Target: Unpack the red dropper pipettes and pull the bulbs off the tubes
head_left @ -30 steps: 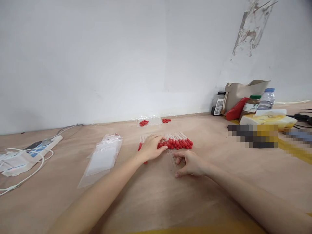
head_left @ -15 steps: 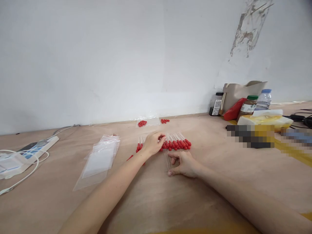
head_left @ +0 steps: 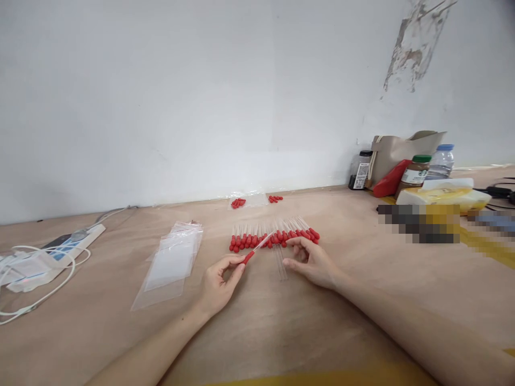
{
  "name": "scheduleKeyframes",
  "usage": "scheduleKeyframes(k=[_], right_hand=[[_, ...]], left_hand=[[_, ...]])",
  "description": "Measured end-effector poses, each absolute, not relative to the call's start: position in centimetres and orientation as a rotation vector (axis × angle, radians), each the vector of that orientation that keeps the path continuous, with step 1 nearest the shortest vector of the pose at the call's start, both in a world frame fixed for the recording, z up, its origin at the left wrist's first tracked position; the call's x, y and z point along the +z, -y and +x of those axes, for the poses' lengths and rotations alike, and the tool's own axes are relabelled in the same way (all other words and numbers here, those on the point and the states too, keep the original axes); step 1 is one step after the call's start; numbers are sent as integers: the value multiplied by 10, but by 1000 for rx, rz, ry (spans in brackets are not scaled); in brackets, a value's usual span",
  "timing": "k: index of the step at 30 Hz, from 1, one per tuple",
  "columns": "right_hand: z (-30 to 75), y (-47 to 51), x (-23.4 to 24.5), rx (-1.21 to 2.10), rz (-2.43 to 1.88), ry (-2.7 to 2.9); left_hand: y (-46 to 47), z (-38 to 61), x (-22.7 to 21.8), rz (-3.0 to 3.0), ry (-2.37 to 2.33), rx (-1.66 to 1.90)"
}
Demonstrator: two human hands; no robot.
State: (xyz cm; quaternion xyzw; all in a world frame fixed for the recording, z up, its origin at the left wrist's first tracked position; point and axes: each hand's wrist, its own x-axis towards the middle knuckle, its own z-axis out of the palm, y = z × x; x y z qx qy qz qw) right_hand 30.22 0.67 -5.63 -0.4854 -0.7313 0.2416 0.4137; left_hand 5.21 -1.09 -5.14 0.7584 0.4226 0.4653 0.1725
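My left hand (head_left: 223,281) is closed, pinching a glass dropper (head_left: 249,257) by its red rubber bulb. The dropper's clear tube slants up to the right, over the row. My right hand (head_left: 311,262) is open, thumb and fingers curved apart with nothing visible between them. Just left of its thumb lie several bare glass tubes (head_left: 280,265). Behind both hands stretches a row of droppers (head_left: 295,234), red bulbs towards me and glass tips towards the wall.
Loose red bulbs (head_left: 238,203) lie on a clear bag near the wall, with more red bulbs (head_left: 276,199) beside it. Clear zip bags (head_left: 171,262) are stacked at left, near a power strip (head_left: 80,249). Bottles, a tan bag (head_left: 398,155) and a tissue pack (head_left: 442,198) stand at right.
My left hand has come back from the row towards me and left, and now shows a dropper in its fingers. My right hand has lifted and opened slightly beside the glass tubes.
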Motion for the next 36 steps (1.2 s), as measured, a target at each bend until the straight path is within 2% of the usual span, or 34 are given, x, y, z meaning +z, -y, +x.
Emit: scheduleKeyframes(k=[6,12,26,36], right_hand=[[304,-3,-50,128,-971,1980],[296,3,-51,-117,-836,2213],[290,15,-50,-201,-770,2319],[316,8,-54,-103,-1011,2087]], left_hand=[[12,55,-56,2336,-1101,1253],[15,57,-52,2423,-1046,1228],[23,62,-44,2730,-1111,903],[15,35,-33,2354,-1485,1209]])
